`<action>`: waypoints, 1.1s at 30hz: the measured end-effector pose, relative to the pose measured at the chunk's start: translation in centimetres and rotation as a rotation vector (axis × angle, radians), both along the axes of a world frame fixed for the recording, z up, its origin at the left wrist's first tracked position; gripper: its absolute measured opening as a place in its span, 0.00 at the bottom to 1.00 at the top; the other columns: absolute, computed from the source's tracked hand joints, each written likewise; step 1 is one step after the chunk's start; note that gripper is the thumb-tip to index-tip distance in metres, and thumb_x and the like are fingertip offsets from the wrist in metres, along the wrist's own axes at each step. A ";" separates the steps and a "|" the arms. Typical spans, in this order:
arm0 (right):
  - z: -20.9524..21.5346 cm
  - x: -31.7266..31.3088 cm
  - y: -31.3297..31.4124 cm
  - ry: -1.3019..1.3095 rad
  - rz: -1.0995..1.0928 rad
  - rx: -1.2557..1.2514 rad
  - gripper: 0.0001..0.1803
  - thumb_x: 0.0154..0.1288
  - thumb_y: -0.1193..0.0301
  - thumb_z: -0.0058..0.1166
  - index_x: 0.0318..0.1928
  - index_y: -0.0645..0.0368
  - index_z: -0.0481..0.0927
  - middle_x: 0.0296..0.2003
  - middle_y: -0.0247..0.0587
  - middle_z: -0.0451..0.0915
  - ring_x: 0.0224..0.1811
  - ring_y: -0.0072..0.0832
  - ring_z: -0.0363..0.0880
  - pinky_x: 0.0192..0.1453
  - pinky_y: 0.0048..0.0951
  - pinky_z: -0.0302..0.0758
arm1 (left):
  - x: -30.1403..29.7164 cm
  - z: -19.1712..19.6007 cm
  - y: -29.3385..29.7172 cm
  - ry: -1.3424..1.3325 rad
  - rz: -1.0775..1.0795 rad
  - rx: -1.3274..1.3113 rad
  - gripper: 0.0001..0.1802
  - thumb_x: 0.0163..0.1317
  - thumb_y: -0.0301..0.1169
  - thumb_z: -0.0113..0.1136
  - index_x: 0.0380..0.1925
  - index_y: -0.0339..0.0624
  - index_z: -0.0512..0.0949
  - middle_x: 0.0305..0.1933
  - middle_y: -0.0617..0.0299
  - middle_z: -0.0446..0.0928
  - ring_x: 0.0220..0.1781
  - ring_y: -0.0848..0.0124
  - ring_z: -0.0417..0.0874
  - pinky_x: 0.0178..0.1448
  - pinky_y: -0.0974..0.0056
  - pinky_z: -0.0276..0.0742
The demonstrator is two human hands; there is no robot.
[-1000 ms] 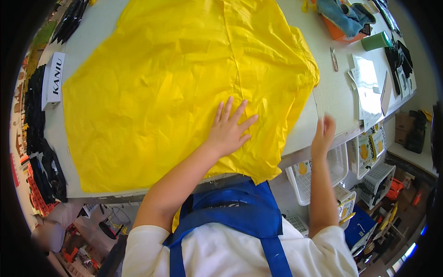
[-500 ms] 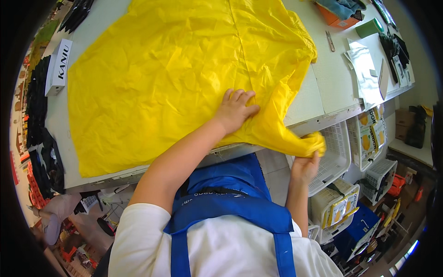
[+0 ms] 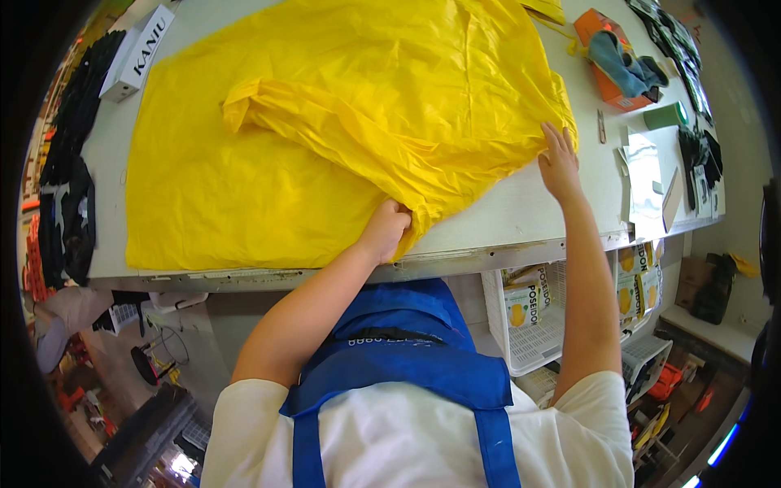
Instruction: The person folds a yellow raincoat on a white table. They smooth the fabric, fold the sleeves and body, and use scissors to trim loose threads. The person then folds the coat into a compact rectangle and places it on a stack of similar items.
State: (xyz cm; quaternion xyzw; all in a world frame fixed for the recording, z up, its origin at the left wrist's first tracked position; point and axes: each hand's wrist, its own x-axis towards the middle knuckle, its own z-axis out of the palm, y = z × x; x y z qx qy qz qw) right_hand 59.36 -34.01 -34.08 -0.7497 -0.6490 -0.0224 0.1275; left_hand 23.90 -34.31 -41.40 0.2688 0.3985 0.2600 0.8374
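Workroom with a white-topped table [image 3: 517,215], its metal-edged near side facing the wearer. Spread over most of it: one yellow cloth [image 3: 203,191], creased, with a long sleeve-like length [image 3: 325,134] laid slantwise on top, its end toward the upper left.

Near edge: a bunched corner is gripped by the left hand [image 3: 386,232], fingers curled in, probably so that the gathered part is kept from sliding. Right hand [image 3: 560,163] is unclenched, fingers extended at the cloth's right border; nothing appears grasped, and the border is perhaps being smoothed or steadied. Firmness of contact cannot be told.

Counts, tabletop: one white box [image 3: 134,61] at far left, beside dark items [image 3: 81,122] too heaped to be counted. At right, one orange box [image 3: 598,28] with one blue-grey cloth [image 3: 618,61] stuffed in it, one green cylinder [image 3: 665,116] lying on its side, and one small cutting tool [image 3: 601,126]. Loose white sheets [image 3: 645,179] overlap; number unclear. Small things are likely kept to the sides so that the middle is left to the cloth.

Below table level: at least two white baskets [image 3: 495,313], with packets visible in the nearer one.
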 end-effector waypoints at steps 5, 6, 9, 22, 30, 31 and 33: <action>-1.0 3.8 4.0 0.098 0.065 -0.228 0.15 0.63 0.63 0.53 0.47 0.56 0.78 0.43 0.41 0.80 0.52 0.43 0.74 0.59 0.40 0.66 | -0.3 3.9 -1.2 0.027 0.149 -0.100 0.13 0.66 0.29 0.51 0.48 0.39 0.75 0.48 0.58 0.78 0.48 0.68 0.80 0.53 0.64 0.75; -1.5 3.9 4.4 0.087 0.051 -0.225 0.14 0.63 0.62 0.53 0.44 0.57 0.79 0.40 0.42 0.81 0.49 0.43 0.75 0.57 0.40 0.67 | -0.5 4.2 -1.3 0.078 0.156 -0.112 0.12 0.67 0.32 0.52 0.46 0.40 0.75 0.46 0.59 0.79 0.47 0.69 0.80 0.51 0.64 0.75; -3.9 3.8 5.2 0.207 -0.028 -0.176 0.13 0.63 0.66 0.54 0.45 0.58 0.79 0.40 0.44 0.81 0.49 0.43 0.76 0.56 0.41 0.68 | 0.3 6.2 -1.3 0.089 0.196 -0.117 0.13 0.68 0.39 0.54 0.42 0.41 0.76 0.40 0.61 0.80 0.42 0.71 0.81 0.48 0.64 0.77; -5.7 16.5 8.3 -0.132 -0.584 -0.141 0.29 0.66 0.52 0.50 0.63 0.51 0.70 0.66 0.40 0.65 0.66 0.42 0.63 0.68 0.44 0.60 | -0.3 7.5 -1.0 0.213 0.066 -0.224 0.15 0.68 0.36 0.53 0.50 0.41 0.72 0.50 0.60 0.76 0.50 0.70 0.78 0.51 0.61 0.77; 2.1 3.9 4.9 -0.112 0.281 0.046 0.26 0.63 0.65 0.56 0.61 0.54 0.71 0.56 0.43 0.74 0.63 0.40 0.65 0.71 0.46 0.52 | -4.6 5.0 8.9 0.315 0.650 0.024 0.22 0.63 0.26 0.55 0.57 0.38 0.64 0.57 0.56 0.71 0.55 0.64 0.75 0.56 0.54 0.77; 2.6 2.3 5.1 -0.136 0.369 -0.025 0.26 0.62 0.65 0.56 0.61 0.54 0.71 0.54 0.43 0.75 0.63 0.40 0.66 0.71 0.46 0.50 | -5.5 3.0 10.5 0.367 0.623 0.072 0.22 0.62 0.24 0.53 0.57 0.37 0.64 0.57 0.56 0.71 0.56 0.63 0.75 0.57 0.53 0.77; 1.2 1.6 6.0 -0.106 0.258 -0.280 0.22 0.62 0.66 0.55 0.58 0.52 0.73 0.50 0.42 0.77 0.60 0.36 0.68 0.70 0.47 0.52 | -6.1 2.6 11.2 0.324 0.651 0.143 0.24 0.61 0.21 0.50 0.59 0.38 0.62 0.58 0.55 0.70 0.58 0.61 0.74 0.58 0.51 0.76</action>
